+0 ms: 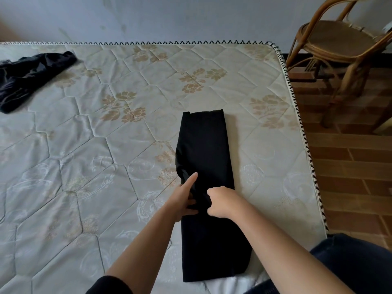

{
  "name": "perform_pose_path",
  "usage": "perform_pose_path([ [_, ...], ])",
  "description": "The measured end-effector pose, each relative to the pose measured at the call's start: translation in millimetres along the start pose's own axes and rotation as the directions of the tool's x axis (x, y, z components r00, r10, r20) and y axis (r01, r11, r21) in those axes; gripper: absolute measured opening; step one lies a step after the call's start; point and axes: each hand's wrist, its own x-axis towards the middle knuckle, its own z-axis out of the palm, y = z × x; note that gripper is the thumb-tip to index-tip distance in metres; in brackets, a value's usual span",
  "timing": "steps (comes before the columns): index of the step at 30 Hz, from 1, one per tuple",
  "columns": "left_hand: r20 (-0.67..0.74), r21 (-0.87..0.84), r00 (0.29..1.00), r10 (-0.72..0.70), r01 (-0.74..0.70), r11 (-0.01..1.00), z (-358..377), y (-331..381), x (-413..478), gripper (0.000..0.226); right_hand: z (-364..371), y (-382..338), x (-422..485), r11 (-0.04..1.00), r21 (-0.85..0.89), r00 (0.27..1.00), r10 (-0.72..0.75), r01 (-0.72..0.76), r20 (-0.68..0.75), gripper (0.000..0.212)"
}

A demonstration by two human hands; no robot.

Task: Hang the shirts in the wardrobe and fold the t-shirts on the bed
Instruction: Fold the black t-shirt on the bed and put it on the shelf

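A black t-shirt (204, 149), folded into a long narrow strip, lies lengthwise on the bed (95, 145) toward its right side. My left hand (183, 198) rests at the strip's left edge near the middle, index finger stretched forward on the cloth, thumb and other fingers pinching the fabric. My right hand (220, 201) lies on the strip just to the right, fingers curled down into the cloth and gripping a fold. A second dark garment (31, 75) sits crumpled at the far left of the mattress.
The quilted floral mattress ends at a stitched edge (301, 132) on the right, with brick floor (350, 166) beyond. A rattan chair (343, 45) stands at the far right by the wall. My dark-clad leg (356, 264) is at the lower right.
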Motion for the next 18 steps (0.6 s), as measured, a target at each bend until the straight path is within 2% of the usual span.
perform_pose_path([
  [3, 0.094, -0.071, 0.996, -0.009, 0.016, 0.997, -1, -4, -5, 0.049, 7, -14, -8, 0.995, 0.082, 0.992, -0.065, 0.056, 0.107, 0.020],
  [5, 0.033, -0.034, 0.999, -0.007, 0.008, 0.999, -3, -9, -10, 0.033, 17, -21, -15, 0.985, 0.149, 0.981, -0.110, 0.085, 0.162, 0.013],
  [8, -0.044, 0.049, 0.999, 0.009, -0.006, 0.999, -10, -20, -17, 0.008, 34, -22, -23, 0.961, 0.267, 0.963, -0.137, 0.073, 0.232, 0.039],
  [10, -0.049, 0.065, 0.999, 0.013, -0.010, 0.998, -18, -30, -21, 0.005, 42, -19, -27, 0.931, 0.363, 0.958, -0.141, 0.042, 0.250, 0.039],
  [12, -0.030, 0.095, 0.999, 0.017, -0.014, 0.995, -24, -42, -26, 0.008, 48, -11, -29, 0.912, 0.410, 0.979, -0.107, 0.026, 0.175, 0.033],
  [14, -0.015, 0.117, 1.000, 0.023, -0.021, 0.993, -28, -53, -32, 0.009, 56, 3, -29, 0.907, 0.420, 1.000, 0.013, -0.010, -0.004, 0.027],
  [16, 0.005, 0.115, 1.000, 0.023, -0.024, 0.993, -31, -64, -37, 0.012, 63, 20, -31, 0.889, 0.452, 0.974, 0.162, -0.075, -0.156, 0.022],
  [18, 0.030, 0.104, 0.999, 0.014, -0.017, 0.994, -34, -75, -40, 0.014, 70, 38, -36, 0.866, 0.475, 0.929, 0.291, -0.154, -0.230, 0.018],
])
